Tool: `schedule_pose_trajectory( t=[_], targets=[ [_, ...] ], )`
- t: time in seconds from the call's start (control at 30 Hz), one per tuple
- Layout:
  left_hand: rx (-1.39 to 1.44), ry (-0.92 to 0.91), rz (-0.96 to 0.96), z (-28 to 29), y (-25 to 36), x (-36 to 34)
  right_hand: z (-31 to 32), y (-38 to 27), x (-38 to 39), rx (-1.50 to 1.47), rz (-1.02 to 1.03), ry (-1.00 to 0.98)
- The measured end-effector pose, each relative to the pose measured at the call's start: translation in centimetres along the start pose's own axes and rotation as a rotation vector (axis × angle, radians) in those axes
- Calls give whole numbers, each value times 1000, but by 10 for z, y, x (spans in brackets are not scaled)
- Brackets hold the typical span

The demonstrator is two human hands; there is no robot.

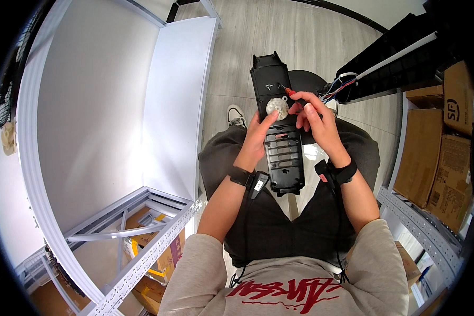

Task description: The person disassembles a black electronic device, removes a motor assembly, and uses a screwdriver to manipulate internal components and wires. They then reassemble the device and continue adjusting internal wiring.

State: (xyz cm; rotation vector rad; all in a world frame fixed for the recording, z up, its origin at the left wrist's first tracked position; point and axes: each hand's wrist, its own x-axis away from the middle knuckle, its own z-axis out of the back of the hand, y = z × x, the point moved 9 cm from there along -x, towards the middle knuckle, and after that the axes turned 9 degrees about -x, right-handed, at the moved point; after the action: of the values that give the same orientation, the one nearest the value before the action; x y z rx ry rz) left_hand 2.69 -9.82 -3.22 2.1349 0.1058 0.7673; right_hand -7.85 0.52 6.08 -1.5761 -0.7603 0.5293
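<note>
A long black plastic housing [284, 171] with slots in its nearer half lies lengthwise over my lap. My left hand [256, 138] grips its left side, the thumb pressing on a round whitish plastic piece [275, 106] with a small eyelet. Most of that hand's fingers are hidden behind the housing. In my right hand [318, 122] is a small screwdriver [290, 91] with a red and dark handle, held tilted, its tip toward the far left. Beside the tip, a few small screws [269, 86] lie on the housing's far half.
A white shelf [179, 100] with metal framing stands at my left. To the right are stacked cardboard boxes [418, 158] on a rack. At the far right leans a long black part [395, 63] with loose coloured wires [344, 84]. A dark round seat [306, 80] sits beyond the housing.
</note>
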Motion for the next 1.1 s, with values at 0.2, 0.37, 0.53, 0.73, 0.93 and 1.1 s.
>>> schedule_pose_trajectory(
  t=[0.2,0.37,0.53,0.73,0.93,1.1],
  targets=[
    [5,13,-15,3,-3,-3,1,1,1,-7,9,-3],
    [1,3,-25,2,-1,-3,-2,1,2,14,-13,-11],
    [9,-5,-20,-3,6,1,-1,-2,2,20,19,-4],
    [14,-5,9,-10,15,7,2,-5,4,-68,47,-18],
    [-128,54,-229,4,22,-3,5,-16,12,-135,77,-54],
    [-214,120,-371,2,36,3,7,-16,21,-202,36,-142]
  ],
)
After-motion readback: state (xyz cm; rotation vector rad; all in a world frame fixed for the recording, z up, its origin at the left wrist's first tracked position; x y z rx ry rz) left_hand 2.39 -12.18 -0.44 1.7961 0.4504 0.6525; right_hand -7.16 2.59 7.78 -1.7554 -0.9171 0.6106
